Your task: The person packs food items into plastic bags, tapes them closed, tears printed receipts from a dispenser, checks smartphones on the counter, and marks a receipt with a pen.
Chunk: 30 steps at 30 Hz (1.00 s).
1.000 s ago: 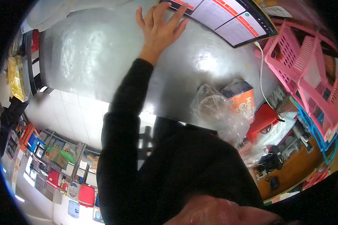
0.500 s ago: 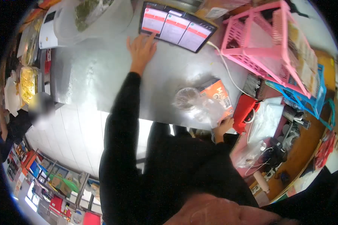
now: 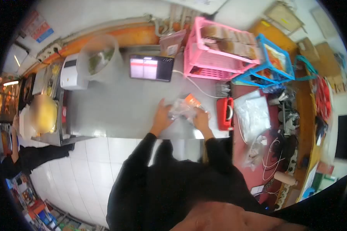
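A crumpled clear plastic bag [image 3: 182,108] lies between my two hands near the front of the steel counter [image 3: 108,109]. My left hand [image 3: 162,118] grips its left side, thumb pointing up. On the other side, my right hand [image 3: 201,118] has its fingers curled on the bag's right part. Motion blur softens the fingertips. Just behind the bag, partly covered by it, is an orange printed box [image 3: 192,101]. Farther back stands a tablet [image 3: 151,68], its screen lit with pink and white panels.
A pink basket rack [image 3: 219,57] and a blue basket [image 3: 272,63] stand at back right. A red tape dispenser [image 3: 224,114] is beside the counter's right end. A translucent tub [image 3: 100,57] and a white device [image 3: 69,72] occupy the back left. Another person's dark sleeve [image 3: 34,156] shows at far left.
My left hand has left the tablet and come down to the plastic bag. My right hand has moved up to the bag from the counter's front edge. The tablet screen shows fewer panels.
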Each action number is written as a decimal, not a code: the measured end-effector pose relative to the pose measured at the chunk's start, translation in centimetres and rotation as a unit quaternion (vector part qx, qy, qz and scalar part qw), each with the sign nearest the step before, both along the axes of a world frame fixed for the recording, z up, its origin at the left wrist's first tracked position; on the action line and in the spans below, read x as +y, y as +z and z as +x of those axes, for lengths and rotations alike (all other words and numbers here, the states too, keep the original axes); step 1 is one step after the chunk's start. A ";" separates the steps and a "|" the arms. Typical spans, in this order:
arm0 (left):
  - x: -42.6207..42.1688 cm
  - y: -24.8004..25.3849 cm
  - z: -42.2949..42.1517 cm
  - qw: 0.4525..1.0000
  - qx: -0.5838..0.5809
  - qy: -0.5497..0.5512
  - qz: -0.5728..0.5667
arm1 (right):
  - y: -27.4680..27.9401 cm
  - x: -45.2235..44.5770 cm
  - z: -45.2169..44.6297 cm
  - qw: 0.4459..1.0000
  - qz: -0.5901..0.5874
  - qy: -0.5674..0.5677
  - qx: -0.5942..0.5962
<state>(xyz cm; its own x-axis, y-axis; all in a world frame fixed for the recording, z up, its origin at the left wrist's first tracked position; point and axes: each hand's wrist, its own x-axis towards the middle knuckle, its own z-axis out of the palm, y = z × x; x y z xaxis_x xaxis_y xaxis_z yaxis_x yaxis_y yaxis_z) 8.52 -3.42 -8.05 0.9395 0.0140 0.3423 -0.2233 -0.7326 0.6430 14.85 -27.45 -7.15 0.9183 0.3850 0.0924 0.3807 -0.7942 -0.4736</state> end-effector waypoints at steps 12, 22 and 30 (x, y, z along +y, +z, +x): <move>-24.6 4.9 -17.3 0.964 -0.006 -0.262 -0.040 | 7.4 -16.2 -35.3 0.891 0.349 -0.289 0.036; -44.9 12.6 -29.1 0.829 -0.001 -0.550 -0.103 | 13.3 -36.5 -50.9 0.881 0.138 -0.450 -0.046; -51.9 9.6 -22.5 0.890 -0.045 -0.448 -0.076 | 10.1 -47.2 -45.0 0.903 -0.089 -0.406 0.111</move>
<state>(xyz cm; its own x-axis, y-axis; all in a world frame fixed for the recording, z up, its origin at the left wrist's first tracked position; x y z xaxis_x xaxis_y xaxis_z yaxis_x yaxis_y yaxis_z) -13.97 -55.35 1.57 0.5658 -0.6740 0.4749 -0.7293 -0.1405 0.6696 -30.18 -74.65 2.95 0.8929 -0.4325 -0.1253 -0.4495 -0.8400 -0.3040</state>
